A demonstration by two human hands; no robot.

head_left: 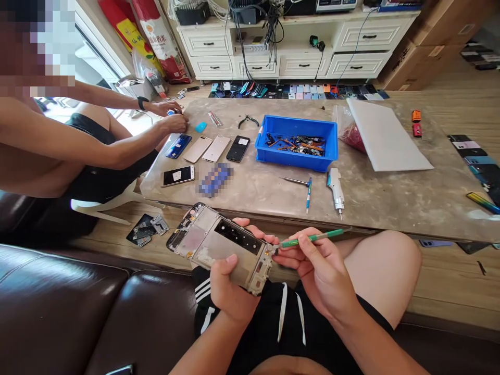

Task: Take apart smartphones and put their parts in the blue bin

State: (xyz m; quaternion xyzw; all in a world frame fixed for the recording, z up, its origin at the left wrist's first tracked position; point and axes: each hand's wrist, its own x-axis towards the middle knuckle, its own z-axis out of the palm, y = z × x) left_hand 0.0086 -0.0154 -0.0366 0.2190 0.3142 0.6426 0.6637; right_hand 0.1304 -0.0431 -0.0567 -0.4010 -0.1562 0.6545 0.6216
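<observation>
My left hand (232, 284) grips an opened phone frame (230, 255), thumb on its bare metal inner side and fingers behind the far edge. The frame is tilted above my lap, with a black strip and small parts showing. Between the fingers of my right hand (318, 265) is a slim green hand tool (312, 238), shaped like a small screwdriver or pry tool. Its left end meets the right end of the phone frame, beside a small dark part there. The exact tip is hidden by my fingers.
A blue bin (297, 161) of phone parts stands on the table (250, 195), near an electric screwdriver (336, 190), tweezers (295, 180), pliers (248, 122) and several phones (238, 149). White foam (390, 138) lies right. A co-worker's hands (174, 117) work at the left end.
</observation>
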